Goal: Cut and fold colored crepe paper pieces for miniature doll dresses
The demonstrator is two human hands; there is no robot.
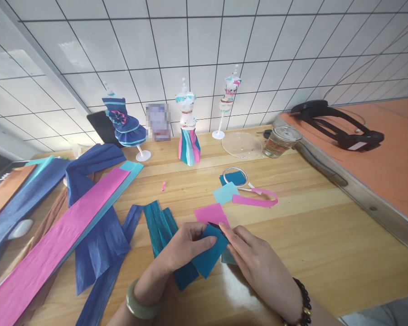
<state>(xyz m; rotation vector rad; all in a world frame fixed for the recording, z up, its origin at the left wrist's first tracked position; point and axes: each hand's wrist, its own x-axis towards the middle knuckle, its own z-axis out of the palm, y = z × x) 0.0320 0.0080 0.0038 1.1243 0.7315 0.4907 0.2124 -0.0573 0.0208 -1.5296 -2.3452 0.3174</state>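
Note:
My left hand (187, 244) is closed on a teal piece of crepe paper (211, 253), thumb on top near its upper edge. My right hand (255, 253) is closed at the paper's upper right corner, around a dark pointed tool (213, 224) like a scissor blade; its handle is hidden by the fingers. Just beyond lies a pink paper piece (211, 213), with a light blue piece (225, 193) past it. Folded dark teal crepe strips (158, 226) lie under and left of my left hand.
Long crepe strips, one pink (71, 226), spread over the left. Behind stand a blue-dressed mannequin (125, 118), a pink-and-teal-skirted one (189, 145) and a third (229, 90). A tape roll (235, 169), pink strip (255, 200), clear disc (242, 146) and glass jar (281, 141) are right.

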